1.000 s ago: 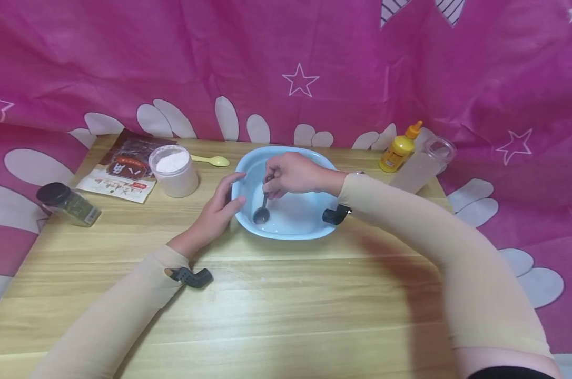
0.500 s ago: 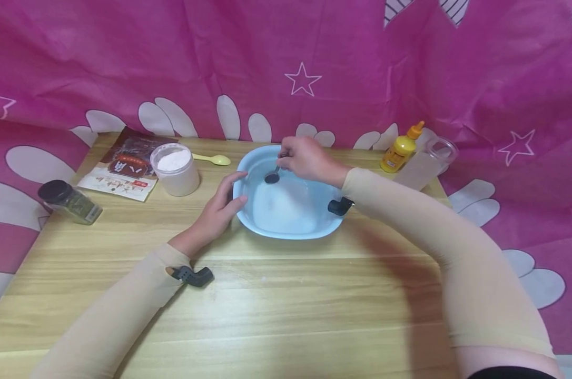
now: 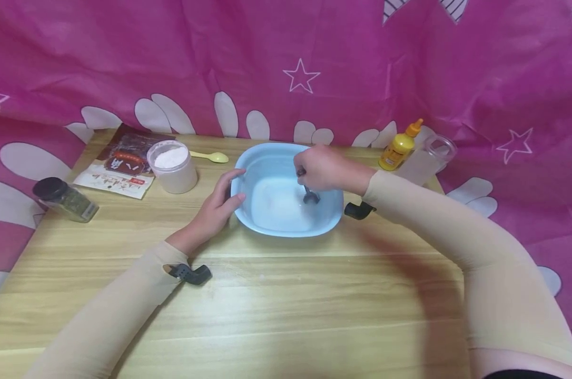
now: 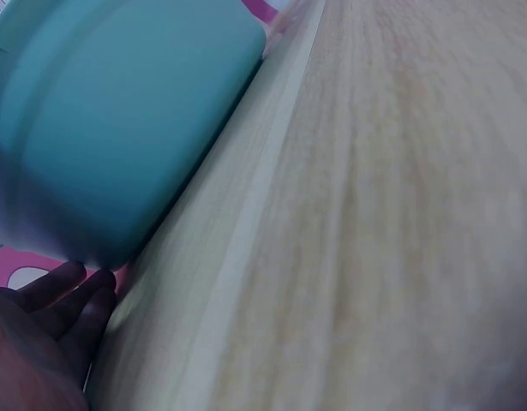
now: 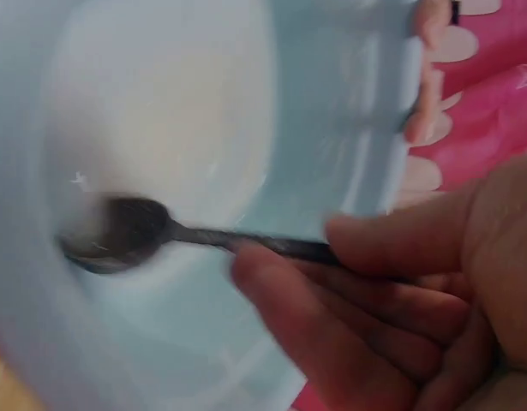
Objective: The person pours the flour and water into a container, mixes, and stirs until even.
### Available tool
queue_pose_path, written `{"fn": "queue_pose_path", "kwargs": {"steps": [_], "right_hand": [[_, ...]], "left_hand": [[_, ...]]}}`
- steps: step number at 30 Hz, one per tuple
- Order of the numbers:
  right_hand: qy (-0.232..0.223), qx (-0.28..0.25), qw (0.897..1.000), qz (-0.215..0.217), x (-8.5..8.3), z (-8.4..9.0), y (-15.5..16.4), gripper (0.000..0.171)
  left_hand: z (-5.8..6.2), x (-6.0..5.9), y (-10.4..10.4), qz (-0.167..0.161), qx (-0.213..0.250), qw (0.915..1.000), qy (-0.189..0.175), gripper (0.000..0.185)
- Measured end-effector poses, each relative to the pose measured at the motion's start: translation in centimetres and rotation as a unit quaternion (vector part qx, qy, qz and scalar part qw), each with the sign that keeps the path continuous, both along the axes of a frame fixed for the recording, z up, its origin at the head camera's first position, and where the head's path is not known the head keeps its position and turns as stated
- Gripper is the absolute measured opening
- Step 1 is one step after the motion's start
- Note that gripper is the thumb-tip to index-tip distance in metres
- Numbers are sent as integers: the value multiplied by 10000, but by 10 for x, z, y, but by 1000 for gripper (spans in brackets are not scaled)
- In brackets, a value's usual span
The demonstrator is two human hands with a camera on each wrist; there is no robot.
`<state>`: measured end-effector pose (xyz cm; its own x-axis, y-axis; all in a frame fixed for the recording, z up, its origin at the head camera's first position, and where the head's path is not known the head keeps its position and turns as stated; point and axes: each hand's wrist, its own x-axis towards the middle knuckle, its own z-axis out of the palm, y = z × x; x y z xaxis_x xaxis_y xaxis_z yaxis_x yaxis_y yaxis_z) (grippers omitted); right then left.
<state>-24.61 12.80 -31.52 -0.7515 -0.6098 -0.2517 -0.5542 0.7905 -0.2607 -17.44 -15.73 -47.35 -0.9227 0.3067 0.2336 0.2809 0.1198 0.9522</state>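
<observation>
A light-blue plastic basin stands on the wooden table. At its left side my left hand holds the rim, thumb and index fingertips over the edge; in the left wrist view, other fingers of that hand touch the outer wall low down. My right hand is above the basin's right part and pinches the handle of a dark metal spoon. The spoon's round bowl is down inside the basin, near its right wall, and looks blurred in the right wrist view. I cannot tell how much liquid the basin holds.
To the left are an open tub of white powder, a yellow spoon, a brown-and-white packet and a black-lidded spice jar. A yellow squeeze bottle and a clear plastic jug stand at the back right.
My right hand has carried the spoon through the basin from the left side, first toward the back, then across to the right. The left hand stays at the rim.
</observation>
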Motion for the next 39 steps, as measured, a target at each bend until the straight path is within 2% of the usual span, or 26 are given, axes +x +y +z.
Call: {"fn": "queue_pose_path", "kwargs": {"steps": [3, 5, 7, 10, 12, 14, 18, 21, 25, 29, 32, 34, 36, 39], "right_hand": [[-882, -298, 9956, 62, 3, 1, -8, 10], [-1555, -746, 9849, -114, 4, -3, -14, 10], [-2054, -1316, 9690, -387, 3, -8, -20, 11], [-2339, -2117, 9453, -829, -2, -18, -26, 11], [-2179, -2422, 9396, -1052, -7, -24, -29, 12], [-1850, -2578, 9410, -1180, -12, -27, -31, 11], [-963, -2459, 9564, -1246, -22, -29, -29, 11], [-250, -2003, 9727, -1143, -25, -27, -23, 9], [394, -1212, 9886, -802, -21, -18, -15, 6], [353, -496, 9972, -438, -9, -5, -17, 4], [-69, -294, 9994, -179, 0, -1, -24, 5], [-491, -536, 9973, -78, 4, -2, -29, 8], [-955, -986, 9904, -159, 4, -6, -33, 10], [-1195, -1610, 9786, -466, -1, -13, -35, 10]], "left_hand": [[-1, 0, -2, 29, 7, 10000, 6, 59], [-1, 1, -3, 35, 22, 10000, -4, 59], [-1, 1, -4, 52, 7, 10000, 5, 59], [-2, 2, -3, 34, 17, 10000, 15, 59], [-3, 2, -3, 13, 23, 10000, 26, 59], [-3, 2, -2, -27, 73, 10000, 24, 59], [-3, 2, -1, -37, 89, 9999, 39, 59], [-3, 2, 0, -48, 66, 10000, 35, 60], [-1, 1, 0, -66, 59, 10000, 9, 60], [1, 0, 0, -54, 42, 10000, -15, 60], [3, 1, 0, -57, -5, 10000, -29, 60], [3, 1, 0, -51, -34, 10000, -21, 59], [3, 1, -1, -52, -36, 10000, 7, 60], [1, 1, 0, -64, -7, 10000, 62, 60]]}}
